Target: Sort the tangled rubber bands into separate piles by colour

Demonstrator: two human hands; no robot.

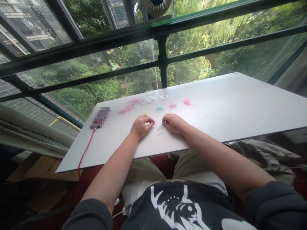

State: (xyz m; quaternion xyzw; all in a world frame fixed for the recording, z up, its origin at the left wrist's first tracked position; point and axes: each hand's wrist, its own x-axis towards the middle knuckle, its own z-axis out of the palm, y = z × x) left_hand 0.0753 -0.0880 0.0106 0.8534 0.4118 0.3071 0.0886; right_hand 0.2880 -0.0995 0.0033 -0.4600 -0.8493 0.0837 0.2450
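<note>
My left hand [142,125] rests low over the white table [211,118], thumb and forefinger brought together in a pinch. Whatever sits between those fingertips is too small to make out. A short gap to the right, my right hand [174,123] has its fingers curled and pressed together, and anything inside them is hidden. Between and just below the two hands lie a few thin, pale purplish pieces [160,128]. Beyond the hands are small heaps of similar tiny pieces: a teal heap [159,109], a pink-purple heap [172,105] and a coral-pink heap [187,102].
A larger spread of mixed pink and purple pieces [131,106] lies at the back left. Near the back edge stand a clear round container [150,95] and a clear shallow lid-like disc [164,96]. A blurred-out device [100,117] with a red cable [85,150] lies on the left.
</note>
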